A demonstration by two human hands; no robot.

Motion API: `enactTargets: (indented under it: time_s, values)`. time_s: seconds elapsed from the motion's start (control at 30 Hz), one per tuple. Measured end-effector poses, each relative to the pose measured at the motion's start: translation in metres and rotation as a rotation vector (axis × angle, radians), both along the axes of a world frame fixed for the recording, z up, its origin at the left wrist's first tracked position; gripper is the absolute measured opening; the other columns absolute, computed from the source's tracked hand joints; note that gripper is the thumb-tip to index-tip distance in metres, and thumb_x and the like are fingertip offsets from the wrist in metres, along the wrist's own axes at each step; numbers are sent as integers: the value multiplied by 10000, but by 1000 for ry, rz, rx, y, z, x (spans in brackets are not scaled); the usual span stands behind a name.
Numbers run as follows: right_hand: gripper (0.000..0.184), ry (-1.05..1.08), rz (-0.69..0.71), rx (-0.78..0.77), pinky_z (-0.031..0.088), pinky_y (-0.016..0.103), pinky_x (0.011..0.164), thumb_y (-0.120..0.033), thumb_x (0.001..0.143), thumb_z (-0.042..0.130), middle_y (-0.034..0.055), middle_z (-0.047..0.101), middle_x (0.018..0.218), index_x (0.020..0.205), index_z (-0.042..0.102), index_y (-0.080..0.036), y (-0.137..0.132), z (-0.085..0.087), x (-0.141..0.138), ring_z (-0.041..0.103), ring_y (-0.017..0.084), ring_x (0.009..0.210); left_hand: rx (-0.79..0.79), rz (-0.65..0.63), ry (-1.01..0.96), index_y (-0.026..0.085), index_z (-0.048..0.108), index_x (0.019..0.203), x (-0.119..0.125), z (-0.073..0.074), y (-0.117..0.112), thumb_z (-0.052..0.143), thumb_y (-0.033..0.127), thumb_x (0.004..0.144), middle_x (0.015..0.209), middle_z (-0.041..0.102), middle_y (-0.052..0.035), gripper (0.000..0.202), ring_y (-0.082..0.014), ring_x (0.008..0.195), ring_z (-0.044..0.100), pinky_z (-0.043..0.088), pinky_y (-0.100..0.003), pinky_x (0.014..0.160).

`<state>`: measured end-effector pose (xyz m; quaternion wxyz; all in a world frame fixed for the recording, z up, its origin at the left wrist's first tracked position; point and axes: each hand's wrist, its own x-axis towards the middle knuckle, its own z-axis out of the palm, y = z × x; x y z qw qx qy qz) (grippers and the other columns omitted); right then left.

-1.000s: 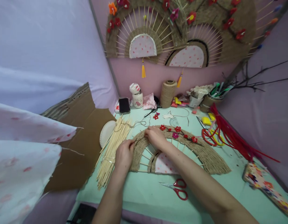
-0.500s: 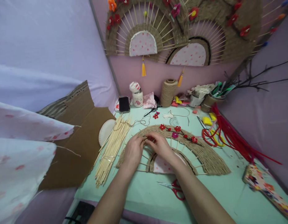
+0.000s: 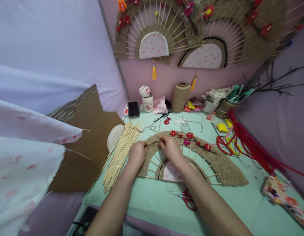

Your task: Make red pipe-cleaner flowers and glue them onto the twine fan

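Note:
A half-round fan woven of brown twine (image 3: pixel 228 168) lies on the table, with thin sticks as ribs and a pink-dotted cloth centre (image 3: pixel 170 172). Red and magenta flowers (image 3: pixel 186 142) run along a dark twig on its upper band. Over the band's left part, a thin dark twig (image 3: pixel 154 143) stretches between my two hands. My left hand (image 3: pixel 137 153) has its fingers closed at the left end, by the fan's edge. With fingers pinched, my right hand (image 3: pixel 171 150) is at the other end, just left of the flowers. My fingertips are partly hidden.
Left of the fan lie a bundle of thin sticks (image 3: pixel 121 154), a white paper plate (image 3: pixel 112 137) and cardboard (image 3: pixel 92 137). Red-handled scissors (image 3: pixel 187 198) lie in front. A twine spool (image 3: pixel 180 98) stands behind; red pipe cleaners (image 3: pixel 250 147) and a glue gun (image 3: pixel 282 196) are right.
My hands have moved apart, the left one leftward and the right slightly right, so the thin dark twig shows between them. The view has shifted a little.

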<state>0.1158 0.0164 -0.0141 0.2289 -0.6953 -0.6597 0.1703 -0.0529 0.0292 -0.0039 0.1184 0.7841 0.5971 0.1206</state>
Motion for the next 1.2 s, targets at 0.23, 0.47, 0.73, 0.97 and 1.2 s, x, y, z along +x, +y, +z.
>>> enactTargets:
  time_s: [0.23, 0.47, 0.73, 0.97, 1.2]
  values:
    - [204, -102, -1, -69, 393, 285, 684, -252, 863, 497, 86, 704, 880, 970, 657, -185, 6, -2, -6, 629, 225, 819, -9, 59, -22, 186, 700, 890, -14, 2, -6, 500, 197, 823, 894, 704, -73, 212, -214, 894, 627, 442, -301, 800]
    - [216, -109, 35, -61, 372, 282, 721, -235, 886, 454, 106, 663, 968, 888, 661, -175, 8, -4, -7, 591, 210, 880, -34, 62, 26, 189, 705, 914, -11, -5, -7, 495, 213, 840, 901, 688, -79, 223, -211, 920, 619, 433, -296, 827]
    - [152, -18, 170, -108, 365, 239, 666, -187, 820, 532, 37, 692, 809, 766, 673, -187, 23, -13, 5, 594, 164, 780, -13, 29, 82, 169, 701, 939, -6, -5, -9, 442, 172, 858, 904, 664, -98, 271, -215, 925, 614, 433, -304, 823]
    - [136, -19, 107, -93, 373, 266, 710, -198, 815, 546, 84, 699, 881, 835, 676, -164, 21, -9, -1, 610, 201, 848, 19, 32, 30, 175, 700, 942, -7, -10, -12, 449, 209, 867, 897, 647, -94, 264, -214, 891, 619, 443, -316, 811]
    - [215, 10, 42, -54, 388, 285, 734, -246, 890, 472, 99, 688, 951, 1008, 630, -162, -2, 5, 10, 613, 218, 889, 53, 29, -8, 155, 683, 951, -10, -6, -15, 448, 219, 872, 912, 651, -98, 257, -222, 909, 614, 451, -327, 826]
